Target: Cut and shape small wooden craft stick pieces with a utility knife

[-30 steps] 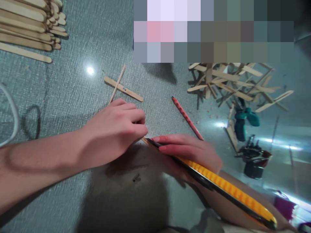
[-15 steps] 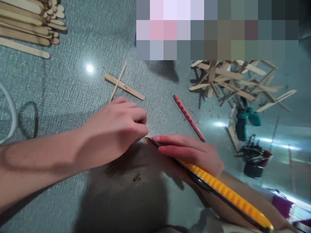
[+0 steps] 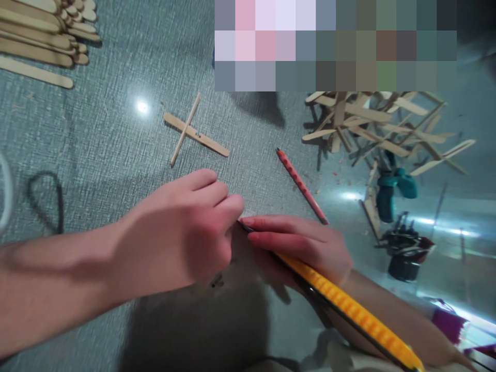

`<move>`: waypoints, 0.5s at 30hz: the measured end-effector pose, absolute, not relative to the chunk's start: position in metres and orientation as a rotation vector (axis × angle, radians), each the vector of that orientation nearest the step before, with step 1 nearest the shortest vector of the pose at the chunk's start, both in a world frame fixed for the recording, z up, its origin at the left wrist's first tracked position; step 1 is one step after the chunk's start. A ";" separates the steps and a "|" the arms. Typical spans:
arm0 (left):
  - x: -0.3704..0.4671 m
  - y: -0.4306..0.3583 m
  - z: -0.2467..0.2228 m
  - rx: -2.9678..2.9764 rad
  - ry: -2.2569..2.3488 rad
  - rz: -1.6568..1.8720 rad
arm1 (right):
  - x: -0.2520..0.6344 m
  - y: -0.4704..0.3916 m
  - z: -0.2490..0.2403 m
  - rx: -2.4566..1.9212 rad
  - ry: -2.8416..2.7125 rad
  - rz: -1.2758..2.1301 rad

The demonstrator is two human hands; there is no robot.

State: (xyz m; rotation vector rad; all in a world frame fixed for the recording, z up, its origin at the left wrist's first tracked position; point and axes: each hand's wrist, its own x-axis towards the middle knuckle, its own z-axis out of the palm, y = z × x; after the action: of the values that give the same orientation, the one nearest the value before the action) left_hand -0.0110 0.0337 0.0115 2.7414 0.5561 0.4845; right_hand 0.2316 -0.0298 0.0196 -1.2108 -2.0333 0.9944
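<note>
My left hand [image 3: 194, 227] is closed, knuckles up, near the middle of the view; whatever its fingers pinch is hidden beneath them. Right beside its fingertips, my right hand [image 3: 302, 243] grips a long tool with a ribbed yellow handle [image 3: 349, 305] and a thin dark tip. The handle runs down to the lower right, under my right forearm. Beyond my left hand, a thin wooden stick [image 3: 181, 139] crosses over a flat, notched wooden stick [image 3: 211, 144]. A red pencil [image 3: 301, 186] lies past my right hand.
Stacked craft sticks [image 3: 39, 41] lie at the top left. Crossed sticks form a structure [image 3: 368, 124] at the upper right. Near it are a teal tool [image 3: 386, 194] and a black cup of tools [image 3: 403, 266]. A white cable [image 3: 4, 191] curves at the left edge.
My left hand has turned and moved slightly down and right, covering the light wooden piece and most of the dark tip seen earlier. My right hand has barely moved.
</note>
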 end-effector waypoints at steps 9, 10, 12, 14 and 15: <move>-0.011 0.040 0.012 2.657 0.543 0.377 | 0.229 -0.034 0.015 -1.186 -2.124 0.880; -0.011 0.040 0.012 2.655 0.548 0.372 | 0.228 -0.035 0.015 -1.196 -2.105 0.877; -0.010 0.039 0.011 2.681 0.557 0.357 | 0.225 -0.034 0.014 -1.194 -2.050 0.881; -0.009 0.037 0.012 2.731 0.560 0.357 | 0.223 -0.033 0.014 -1.169 -2.020 0.900; -0.008 0.036 0.012 2.755 0.557 0.356 | 0.223 -0.032 0.014 -1.156 -2.019 0.906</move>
State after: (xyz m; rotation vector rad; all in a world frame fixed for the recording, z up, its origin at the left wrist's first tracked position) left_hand -0.0083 0.0361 0.0124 2.7553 0.5569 0.3560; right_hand 0.2226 -0.0320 0.0141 -1.1558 -2.0190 0.9065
